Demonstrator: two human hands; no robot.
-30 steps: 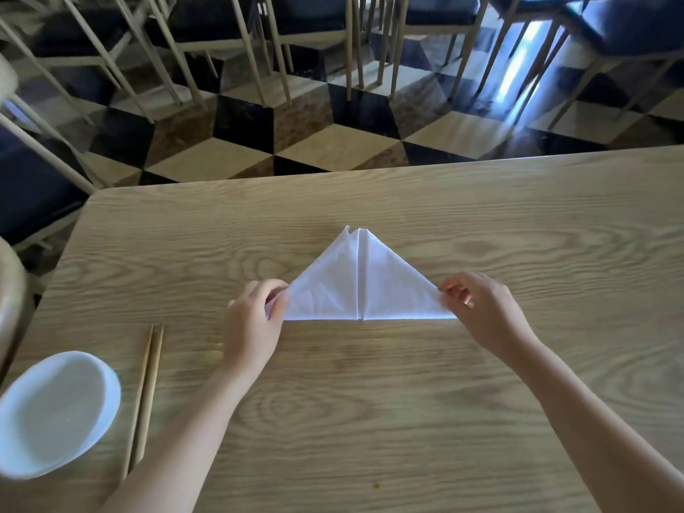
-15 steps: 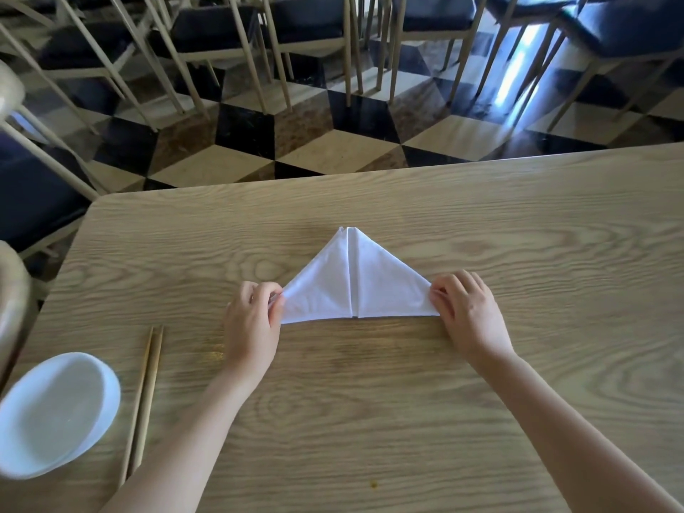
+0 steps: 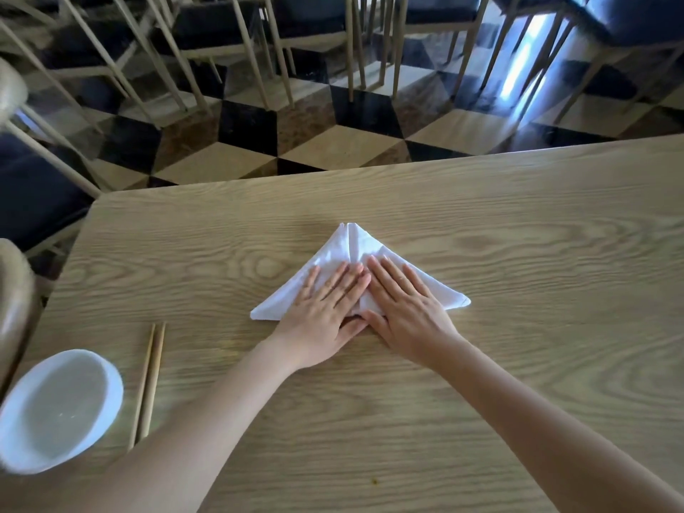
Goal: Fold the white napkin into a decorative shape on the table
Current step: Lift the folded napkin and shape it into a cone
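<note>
A second ago your left hand (image 3: 325, 309) and right hand (image 3: 405, 309) pinched the two outer corners of the napkin (image 3: 349, 246). You have let both corners go and brought both hands inward. They now lie flat, fingers (image 3: 342, 281) spread, side by side on the middle of the folded triangle, thumbs meeting at its near edge.

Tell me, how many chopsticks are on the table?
2. The chopsticks lie side by side, touching, left of the left hand and just right of the white bowl. Their near ends pass behind the forearm.
</note>
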